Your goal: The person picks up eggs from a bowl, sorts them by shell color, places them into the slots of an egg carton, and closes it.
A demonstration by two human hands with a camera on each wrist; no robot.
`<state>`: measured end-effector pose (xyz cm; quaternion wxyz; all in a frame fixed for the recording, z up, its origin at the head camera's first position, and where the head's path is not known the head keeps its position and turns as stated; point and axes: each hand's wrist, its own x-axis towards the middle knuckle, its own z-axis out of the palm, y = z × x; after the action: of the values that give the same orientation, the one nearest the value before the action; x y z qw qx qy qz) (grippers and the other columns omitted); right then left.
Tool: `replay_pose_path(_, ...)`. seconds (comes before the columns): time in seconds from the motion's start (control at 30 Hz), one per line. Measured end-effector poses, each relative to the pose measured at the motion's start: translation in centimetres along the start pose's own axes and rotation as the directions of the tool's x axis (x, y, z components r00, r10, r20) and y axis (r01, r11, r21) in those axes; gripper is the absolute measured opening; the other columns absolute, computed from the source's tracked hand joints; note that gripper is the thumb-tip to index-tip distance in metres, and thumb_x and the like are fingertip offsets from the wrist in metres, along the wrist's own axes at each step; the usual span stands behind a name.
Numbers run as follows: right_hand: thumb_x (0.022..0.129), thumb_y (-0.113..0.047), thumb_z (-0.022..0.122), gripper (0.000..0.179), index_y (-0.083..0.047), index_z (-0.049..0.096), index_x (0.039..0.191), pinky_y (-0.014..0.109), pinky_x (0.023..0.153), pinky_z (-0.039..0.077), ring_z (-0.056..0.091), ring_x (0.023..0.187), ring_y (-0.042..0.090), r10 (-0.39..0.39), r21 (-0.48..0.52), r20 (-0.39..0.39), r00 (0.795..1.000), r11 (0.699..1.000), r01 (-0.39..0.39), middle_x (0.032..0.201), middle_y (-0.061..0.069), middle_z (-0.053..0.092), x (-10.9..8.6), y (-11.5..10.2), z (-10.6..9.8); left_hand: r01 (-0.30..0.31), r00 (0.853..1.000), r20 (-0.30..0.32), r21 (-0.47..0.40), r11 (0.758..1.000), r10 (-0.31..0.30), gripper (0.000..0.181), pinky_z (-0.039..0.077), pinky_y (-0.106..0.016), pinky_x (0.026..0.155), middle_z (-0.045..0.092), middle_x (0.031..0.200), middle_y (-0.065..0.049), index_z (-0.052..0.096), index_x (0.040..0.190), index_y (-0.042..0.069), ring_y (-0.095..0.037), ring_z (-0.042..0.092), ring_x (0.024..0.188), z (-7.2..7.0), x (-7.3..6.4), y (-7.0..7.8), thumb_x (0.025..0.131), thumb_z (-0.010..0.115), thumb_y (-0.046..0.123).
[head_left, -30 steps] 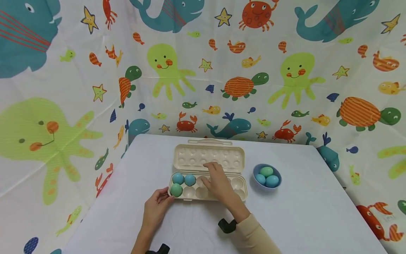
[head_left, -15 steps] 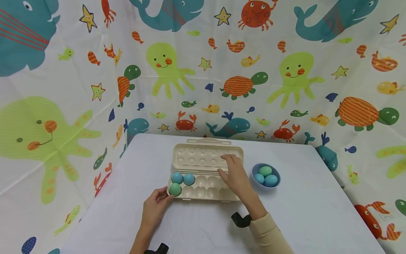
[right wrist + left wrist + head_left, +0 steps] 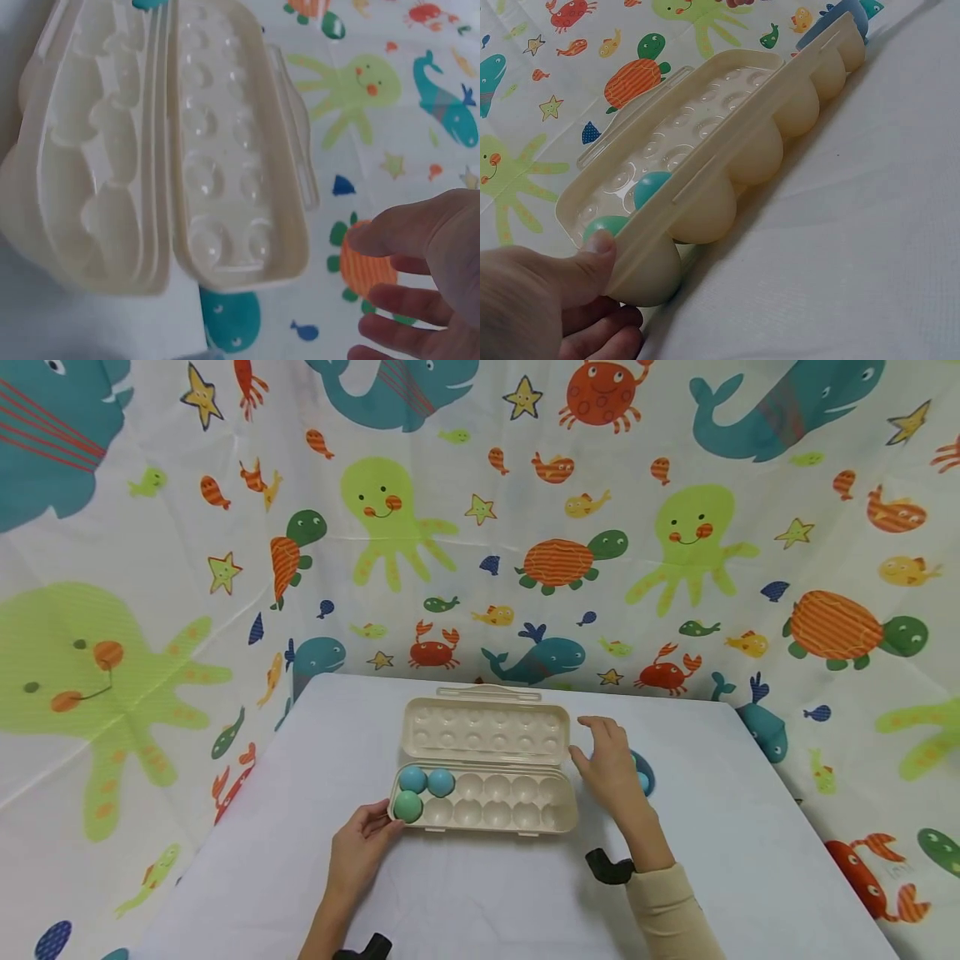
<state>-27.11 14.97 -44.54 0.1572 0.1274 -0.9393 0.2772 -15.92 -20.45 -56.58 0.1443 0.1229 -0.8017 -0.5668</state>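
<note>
A cream plastic egg carton [image 3: 486, 718] lies on the table with its lid tipped back. In its left end sit two blue eggs [image 3: 441, 782] and a green egg [image 3: 408, 807]. My left hand [image 3: 362, 842] grips the carton's near left corner, thumb on the rim and fingers below, as the left wrist view shows. To the right of the carton, my right hand [image 3: 609, 768] is in the air with loosely bent fingers and nothing in them. Behind it, a small blue bowl [image 3: 651, 774] with eggs is mostly hidden.
A white cloth covers the table [image 3: 480, 893]. Behind and along the sides hangs a curtain [image 3: 465, 552] printed with sea animals. A black wrist camera mount [image 3: 609, 867] sits on the right wrist.
My right hand has moved right from above the carton's cups to beside the bowl, now covering much of it. The left hand keeps its hold on the carton's corner.
</note>
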Motion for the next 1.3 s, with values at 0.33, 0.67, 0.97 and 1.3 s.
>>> replay_pose_path(0.33, 0.094, -0.009, 0.066, 0.046, 0.002, 0.051, 0.136, 0.06, 0.107, 0.045, 0.045, 0.131, 0.046, 0.085, -0.04, 0.046, 0.995, 0.996, -0.083, 0.139, 0.027, 0.05, -0.8, 3.6, -0.5, 0.01, 1.0, 0.012, -0.016, 1.0, -0.01, 0.046, 0.053, -0.007, 0.081, 0.071, 0.122, -0.018, 0.063, 0.126, 0.002, -0.027, 0.071, 0.111, -0.1, 0.1, -0.1, 0.086, 0.08, 0.016)
replay_pose_path(0.67, 0.089, 0.002, 0.065, 0.042, 0.004, 0.057, 0.131, 0.062, 0.096, 0.049, 0.054, 0.118, 0.049, 0.077, -0.109, 0.146, 0.986, 0.992, -0.061, 0.13, 0.031, 0.057, -1.6, 5.7, -0.3, 0.03, 0.999, 0.021, -0.018, 0.999, -0.03, 0.047, 0.054, -0.009, 0.083, 0.071, 0.123, -0.018, 0.063, 0.127, 0.002, -0.028, 0.07, 0.113, -0.1, 0.1, 0.1, 0.086, 0.08, 0.015)
replay_pose_path(0.97, 0.084, 0.015, 0.06, 0.042, 0.004, 0.063, 0.124, 0.064, 0.105, 0.044, 0.054, 0.124, 0.049, 0.026, -0.15, 0.305, 0.952, 0.988, 0.021, 0.129, 0.029, 0.061, -1.4, 6.2, -0.5, 0.04, 0.999, 0.024, -0.04, 0.998, -0.039, 0.047, 0.053, -0.007, 0.083, 0.07, 0.124, -0.018, 0.062, 0.128, 0.002, -0.025, 0.071, 0.113, -0.2, 0.1, 0.2, 0.086, 0.08, 0.012)
replay_pose_path(1.3, 0.082, 0.012, 0.064, 0.044, 0.002, 0.064, 0.125, 0.064, 0.109, 0.041, 0.053, 0.126, 0.048, -0.01, -0.152, 0.41, 0.912, 0.985, 0.079, 0.13, 0.026, 0.063, -0.6, 7.5, -0.5, 0.05, 0.999, 0.024, -0.026, 0.998, -0.049, 0.047, 0.053, -0.007, 0.082, 0.07, 0.124, -0.018, 0.062, 0.128, 0.002, -0.025, 0.071, 0.112, -0.1, 0.1, 0.3, 0.086, 0.08, 0.013)
